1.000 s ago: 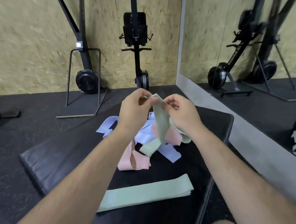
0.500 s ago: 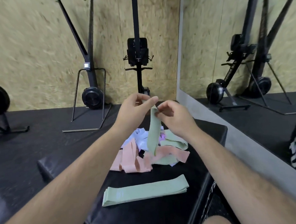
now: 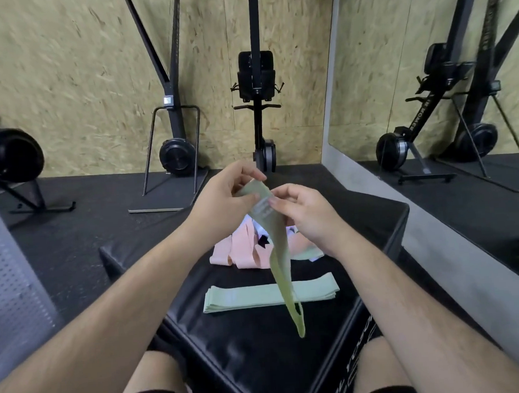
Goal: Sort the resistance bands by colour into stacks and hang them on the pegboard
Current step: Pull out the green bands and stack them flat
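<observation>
A chipboard wall (image 3: 77, 70) is seen far beyond both hands, and a mirror (image 3: 425, 49) is set well off to the right of the right hand. A black padded box (image 3: 262, 357) is spread beneath the hands, between the person's knees. A grey pegboard panel (image 3: 7, 272) is stood well to the left of the left hand, at the edge of the view. A black gym machine (image 3: 178, 152) is parked against the wall beyond the left hand.

A loose pile of unsorted bands (image 3: 240, 253), mostly pink where it can be seen, is heaped on the box just below the hands and is partly hidden by the right wrist. A flat stack of green bands (image 3: 243, 297) is laid on the box nearer the person than either hand.

One green band (image 3: 278, 250) is held up above the pile and is left hanging downward, its lower end crossing in front of the stack; whether that end touches the box cannot be told. Its top end is pinched by the left hand (image 3: 222, 201) between thumb and fingers. Just beside that grip, at a pale printed patch, the band is pinched by the right hand (image 3: 308, 214), whose other fingers are curled
</observation>
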